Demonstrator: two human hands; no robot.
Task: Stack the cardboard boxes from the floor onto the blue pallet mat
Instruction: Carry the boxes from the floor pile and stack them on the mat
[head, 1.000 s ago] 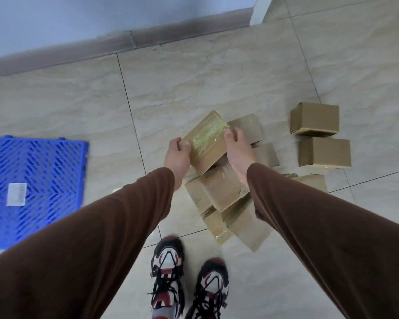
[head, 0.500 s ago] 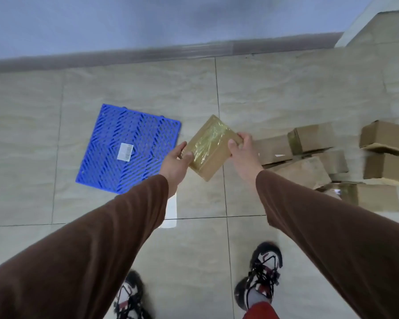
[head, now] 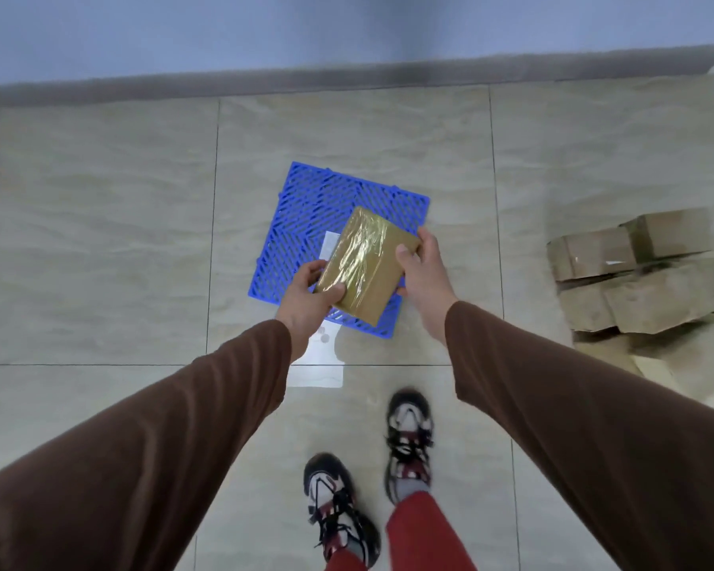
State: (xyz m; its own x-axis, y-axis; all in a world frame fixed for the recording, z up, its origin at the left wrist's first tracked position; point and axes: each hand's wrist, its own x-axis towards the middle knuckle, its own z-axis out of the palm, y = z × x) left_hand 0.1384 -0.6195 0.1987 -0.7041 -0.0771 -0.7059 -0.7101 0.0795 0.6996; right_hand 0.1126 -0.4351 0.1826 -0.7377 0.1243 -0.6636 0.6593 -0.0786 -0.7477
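Note:
I hold a small cardboard box [head: 367, 259] with shiny tape across its top, tilted, in the air above the blue pallet mat [head: 306, 208]. My left hand [head: 308, 298] grips its near left corner and my right hand [head: 423, 267] grips its right side. The mat lies flat on the tiled floor, bare apart from a white label [head: 330, 246] half hidden by the box. A pile of several more cardboard boxes [head: 644, 278] lies on the floor at the right.
A grey skirting board [head: 347, 78] and a pale wall run along the far side. My two shoes [head: 409, 438] stand on the tiles just short of the mat. A bright reflection [head: 318, 368] shines on the floor at the mat's near edge.
I have turned left from the box pile and carried the box over the mat. The mat now sits under my hands and the pile has slid to the right edge.

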